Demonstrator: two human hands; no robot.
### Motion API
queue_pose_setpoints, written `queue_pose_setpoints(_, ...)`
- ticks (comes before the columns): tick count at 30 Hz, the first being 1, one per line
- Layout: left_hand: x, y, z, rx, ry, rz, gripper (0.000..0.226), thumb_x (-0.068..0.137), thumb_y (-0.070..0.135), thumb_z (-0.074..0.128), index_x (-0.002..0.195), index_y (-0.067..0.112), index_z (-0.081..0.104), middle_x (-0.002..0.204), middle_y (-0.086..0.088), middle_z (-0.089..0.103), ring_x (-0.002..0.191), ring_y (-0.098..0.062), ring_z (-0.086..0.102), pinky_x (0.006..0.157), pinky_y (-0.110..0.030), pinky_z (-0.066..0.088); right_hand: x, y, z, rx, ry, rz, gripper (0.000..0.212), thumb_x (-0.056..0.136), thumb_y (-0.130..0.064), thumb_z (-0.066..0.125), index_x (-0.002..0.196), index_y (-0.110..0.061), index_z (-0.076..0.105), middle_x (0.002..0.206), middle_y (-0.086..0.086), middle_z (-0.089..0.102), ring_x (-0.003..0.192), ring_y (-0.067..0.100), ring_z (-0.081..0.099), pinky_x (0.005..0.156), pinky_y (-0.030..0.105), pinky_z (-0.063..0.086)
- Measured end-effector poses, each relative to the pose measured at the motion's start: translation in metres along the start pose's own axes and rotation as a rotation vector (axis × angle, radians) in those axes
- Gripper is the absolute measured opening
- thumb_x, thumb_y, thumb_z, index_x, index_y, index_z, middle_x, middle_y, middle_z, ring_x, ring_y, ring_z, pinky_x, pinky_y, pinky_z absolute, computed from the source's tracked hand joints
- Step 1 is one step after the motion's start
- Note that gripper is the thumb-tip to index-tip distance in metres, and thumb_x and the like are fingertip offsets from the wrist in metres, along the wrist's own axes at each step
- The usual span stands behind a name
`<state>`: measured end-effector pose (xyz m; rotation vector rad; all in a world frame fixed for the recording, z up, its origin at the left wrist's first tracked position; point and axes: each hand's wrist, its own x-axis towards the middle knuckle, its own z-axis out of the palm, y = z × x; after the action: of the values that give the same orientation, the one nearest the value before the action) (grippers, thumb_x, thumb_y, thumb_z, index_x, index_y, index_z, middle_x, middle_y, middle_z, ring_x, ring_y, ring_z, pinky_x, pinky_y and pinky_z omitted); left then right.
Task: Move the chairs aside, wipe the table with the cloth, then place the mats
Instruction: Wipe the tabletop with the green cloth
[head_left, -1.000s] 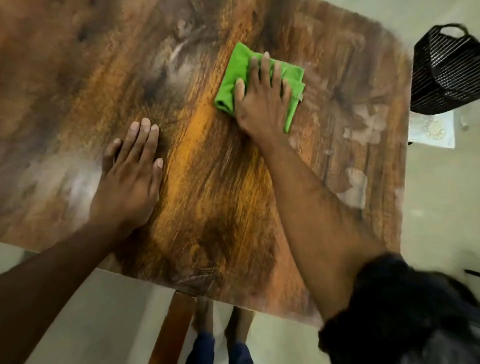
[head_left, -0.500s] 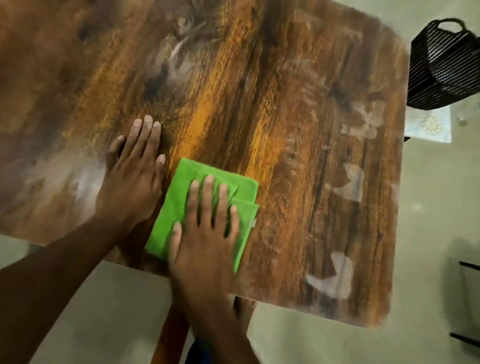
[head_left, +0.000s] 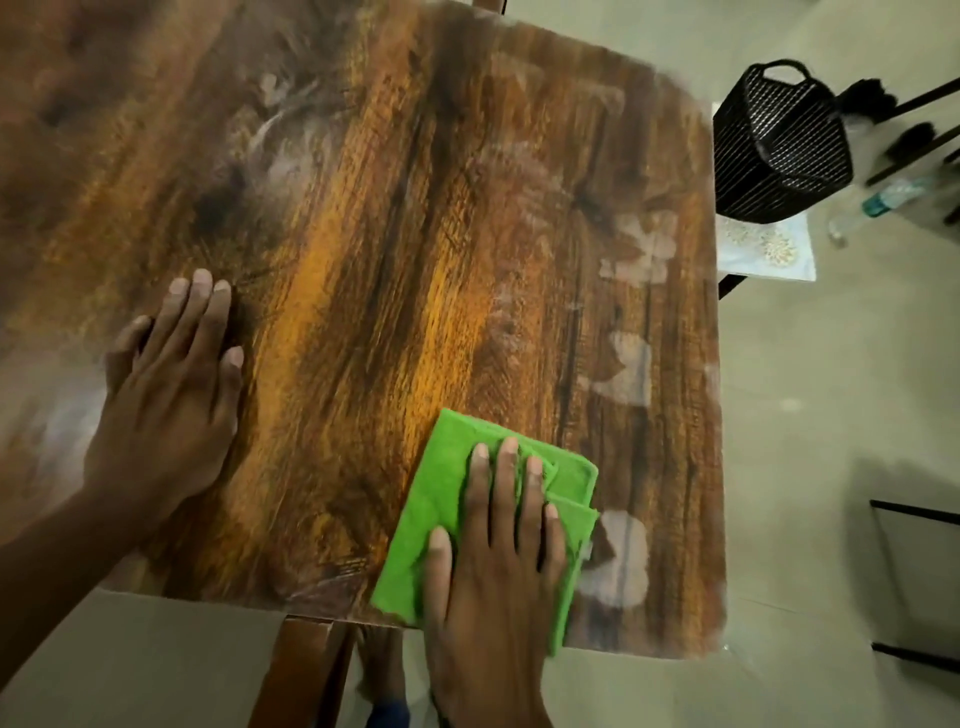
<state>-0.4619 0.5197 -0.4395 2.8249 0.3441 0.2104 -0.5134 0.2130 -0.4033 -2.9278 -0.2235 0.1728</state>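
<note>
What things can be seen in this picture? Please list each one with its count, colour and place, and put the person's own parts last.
table: one, brown wood grain with pale smudges, fills most of the view
cloth: one, bright green, folded, flat on the table near its near edge, right of middle
basket: one, black, with handle, beyond the table's right edge
mat: one, pale with a gold pattern, under the basket
bottle: one, clear with a teal label, blurred, lying right of the basket
floor: pale tiles, right of and below the table
left hand: one, flat on the table, fingers straight
right hand: one, flat on the cloth, pressing it down
</note>
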Motion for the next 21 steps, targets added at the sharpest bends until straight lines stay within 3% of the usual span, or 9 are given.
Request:
queue_pose_setpoints(4, 0.002, -0.009, 0.006, -0.018, -0.043, 0.020, 0.065, 0.113, 0.046, 0.013, 0.171, 0.017, 0.010, 0.179, -0.004, 0.009, 0.166, -0.022, 0.007, 0.130, -0.060, 0.017, 0.065, -0.016, -0.007, 0.071, -0.078, -0.067, 0.073, 0.110, -0.058, 0.019, 0.170, -0.024, -0.003, 0.178, -0.002, -0.013, 0.164, 0.022, -0.016, 0.131, 0.053, 0.006)
queue_pose_setpoints(9, -0.007, 0.035, -0.027, -0.007, -0.084, 0.092, 0.065, 0.113, 0.044, 0.018, 0.171, 0.020, 0.004, 0.179, -0.002, 0.002, 0.165, -0.014, -0.002, 0.133, -0.050, 0.009, 0.066, -0.016, -0.004, 0.057, -0.052, -0.104, 0.072, 0.111, -0.055, 0.025, 0.171, -0.021, 0.001, 0.178, 0.001, -0.009, 0.164, 0.023, -0.013, 0.132, 0.053, 0.006)
queue_pose_setpoints(14, -0.031, 0.109, -0.002, -0.036, -0.127, 0.262, 0.062, 0.112, 0.031, 0.032, 0.170, 0.015, 0.017, 0.178, 0.000, 0.013, 0.165, -0.012, 0.008, 0.129, -0.055, 0.023, 0.005, -0.007, 0.002, 0.004, -0.066, -0.117, 0.075, 0.109, -0.053, 0.033, 0.171, -0.022, 0.005, 0.179, 0.002, -0.005, 0.165, 0.025, -0.002, 0.129, 0.054, 0.017)
queue_pose_setpoints(18, -0.032, 0.112, 0.007, -0.052, -0.115, 0.245, 0.059, 0.113, 0.029, 0.031, 0.169, 0.014, 0.022, 0.177, 0.001, 0.016, 0.165, -0.011, 0.009, 0.129, -0.054, 0.026, -0.027, -0.006, 0.009, -0.021, -0.047, -0.126, 0.079, 0.103, -0.055, 0.042, 0.170, -0.020, 0.017, 0.179, 0.004, 0.007, 0.164, 0.028, 0.011, 0.126, 0.053, 0.020)
queue_pose_setpoints(21, -0.030, 0.106, 0.005, -0.128, -0.134, 0.261, 0.056, 0.113, 0.024, 0.031, 0.168, 0.014, 0.026, 0.177, 0.000, 0.020, 0.164, -0.013, 0.013, 0.129, -0.054, 0.025, -0.030, -0.014, 0.010, -0.016, -0.080, -0.115, 0.077, 0.105, -0.055, 0.039, 0.170, -0.022, 0.015, 0.179, 0.003, 0.007, 0.165, 0.028, 0.009, 0.127, 0.053, 0.016)
